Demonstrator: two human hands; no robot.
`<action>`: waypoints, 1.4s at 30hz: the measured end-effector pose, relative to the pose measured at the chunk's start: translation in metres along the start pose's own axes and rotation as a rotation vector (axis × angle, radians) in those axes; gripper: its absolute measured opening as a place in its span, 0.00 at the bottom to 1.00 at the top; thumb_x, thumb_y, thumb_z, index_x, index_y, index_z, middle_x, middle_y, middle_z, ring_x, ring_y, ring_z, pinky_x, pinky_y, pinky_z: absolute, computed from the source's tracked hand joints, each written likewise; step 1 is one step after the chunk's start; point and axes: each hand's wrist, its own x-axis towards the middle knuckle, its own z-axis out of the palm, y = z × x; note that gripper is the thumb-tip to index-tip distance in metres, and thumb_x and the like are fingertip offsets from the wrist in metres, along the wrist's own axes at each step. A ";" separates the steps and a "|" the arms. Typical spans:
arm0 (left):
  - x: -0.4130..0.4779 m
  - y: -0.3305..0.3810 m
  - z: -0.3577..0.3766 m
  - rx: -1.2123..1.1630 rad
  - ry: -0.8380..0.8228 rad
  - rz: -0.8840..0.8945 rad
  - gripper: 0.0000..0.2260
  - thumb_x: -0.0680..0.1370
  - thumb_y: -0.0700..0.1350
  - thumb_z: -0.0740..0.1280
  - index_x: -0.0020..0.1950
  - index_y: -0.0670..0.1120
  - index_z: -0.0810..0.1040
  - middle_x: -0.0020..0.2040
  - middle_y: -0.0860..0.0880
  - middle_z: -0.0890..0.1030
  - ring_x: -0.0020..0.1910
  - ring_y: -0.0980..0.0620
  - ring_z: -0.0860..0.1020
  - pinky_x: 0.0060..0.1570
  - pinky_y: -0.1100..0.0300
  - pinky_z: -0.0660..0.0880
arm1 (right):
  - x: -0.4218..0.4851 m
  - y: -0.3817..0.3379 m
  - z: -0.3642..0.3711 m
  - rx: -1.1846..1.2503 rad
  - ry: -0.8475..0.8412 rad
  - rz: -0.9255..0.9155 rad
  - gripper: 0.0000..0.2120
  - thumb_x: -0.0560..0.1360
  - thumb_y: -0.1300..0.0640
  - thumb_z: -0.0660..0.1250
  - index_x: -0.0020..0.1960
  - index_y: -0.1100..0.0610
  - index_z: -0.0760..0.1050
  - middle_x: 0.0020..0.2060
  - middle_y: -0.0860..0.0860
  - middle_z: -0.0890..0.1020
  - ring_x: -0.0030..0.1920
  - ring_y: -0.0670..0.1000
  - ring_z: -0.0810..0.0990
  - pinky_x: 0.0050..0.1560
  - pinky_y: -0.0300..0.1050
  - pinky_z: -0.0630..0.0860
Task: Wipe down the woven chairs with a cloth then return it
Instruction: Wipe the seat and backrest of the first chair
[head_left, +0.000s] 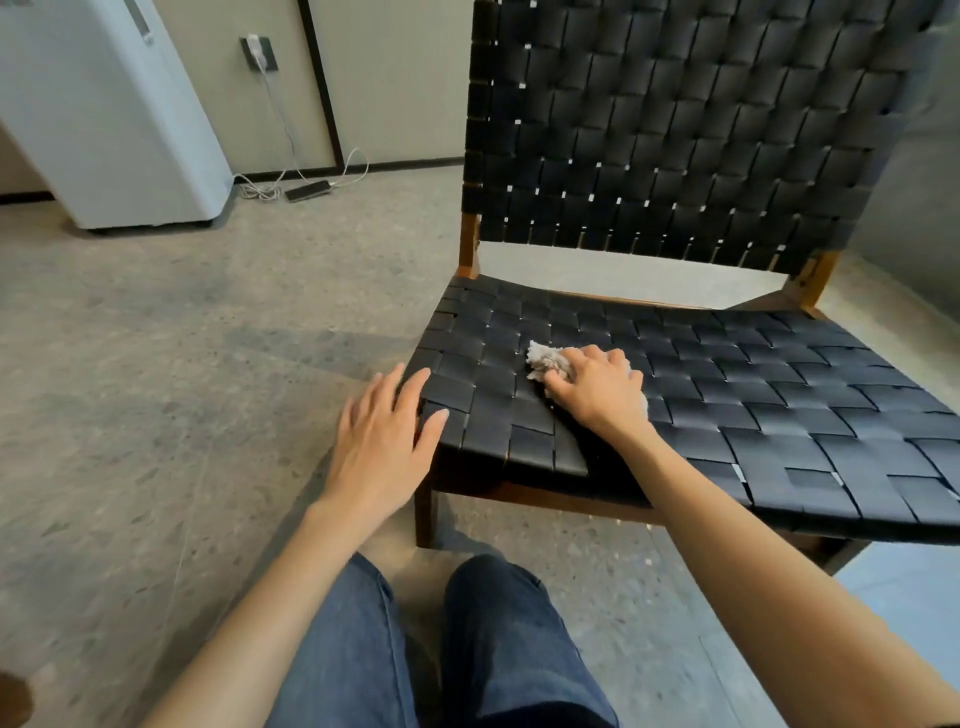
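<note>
A black woven chair with a brown wooden frame fills the right half of the head view, its woven backrest rising behind the seat. A pale, crumpled cloth lies on the front left part of the seat. My right hand grips the cloth with curled fingers and presses it onto the weave. At the seat's front left corner my left hand has its fingers straight and spread, the fingertips touching the edge of the seat.
A white appliance stands at the back left by the wall. A wall socket feeds a white cable down to a dark device on the floor. Speckled floor stretches left of the chair. My legs in jeans are below.
</note>
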 end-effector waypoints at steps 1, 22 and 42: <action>0.006 0.003 0.001 0.007 -0.020 0.010 0.26 0.81 0.59 0.48 0.77 0.51 0.52 0.78 0.49 0.52 0.77 0.49 0.50 0.73 0.49 0.49 | -0.002 0.013 -0.003 -0.020 0.007 0.037 0.22 0.77 0.41 0.55 0.68 0.46 0.70 0.66 0.51 0.72 0.65 0.59 0.65 0.62 0.57 0.63; 0.058 0.016 0.020 0.127 -0.102 -0.058 0.34 0.78 0.65 0.49 0.78 0.47 0.48 0.79 0.50 0.47 0.77 0.52 0.45 0.72 0.52 0.55 | 0.078 -0.116 0.034 0.295 -0.085 -0.283 0.19 0.79 0.41 0.57 0.69 0.42 0.69 0.68 0.48 0.69 0.68 0.57 0.61 0.65 0.59 0.59; 0.079 0.024 0.021 0.232 -0.226 0.017 0.27 0.80 0.63 0.44 0.78 0.56 0.47 0.78 0.44 0.45 0.77 0.45 0.44 0.74 0.51 0.40 | 0.044 0.065 0.005 -0.076 0.029 0.230 0.21 0.78 0.41 0.56 0.69 0.45 0.68 0.66 0.52 0.72 0.66 0.60 0.64 0.62 0.55 0.63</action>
